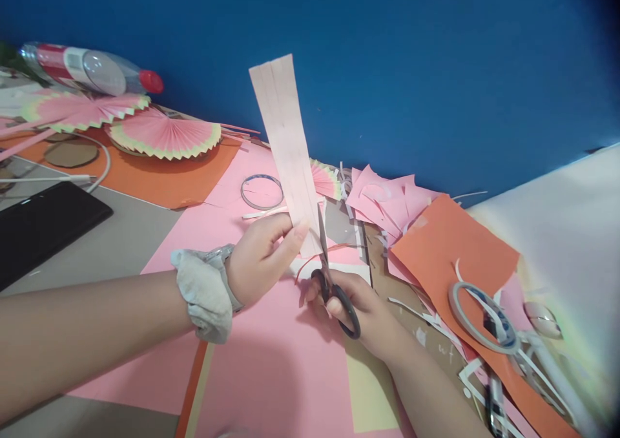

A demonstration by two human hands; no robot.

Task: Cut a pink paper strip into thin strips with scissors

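Observation:
My left hand (264, 254) pinches the lower end of a long pale pink paper strip (283, 128), which stands up tilted to the left. Faint lines run along the strip's length. My right hand (356, 305) has its fingers in the black handles of a pair of scissors (323, 244). The blades point upward at the strip's lower right edge; whether they are cutting into it I cannot tell. Under both hands lies a large pink paper sheet (271, 354).
Pink and yellow pleated paper fans (167, 134), a plastic bottle (92, 70) and a black phone-like slab (53, 228) lie left. A tape ring (261, 191) is behind my left hand. Right are orange paper (455, 244), pink scraps (387, 196) and a tape roll (484, 318). A blue wall (411, 70) stands behind.

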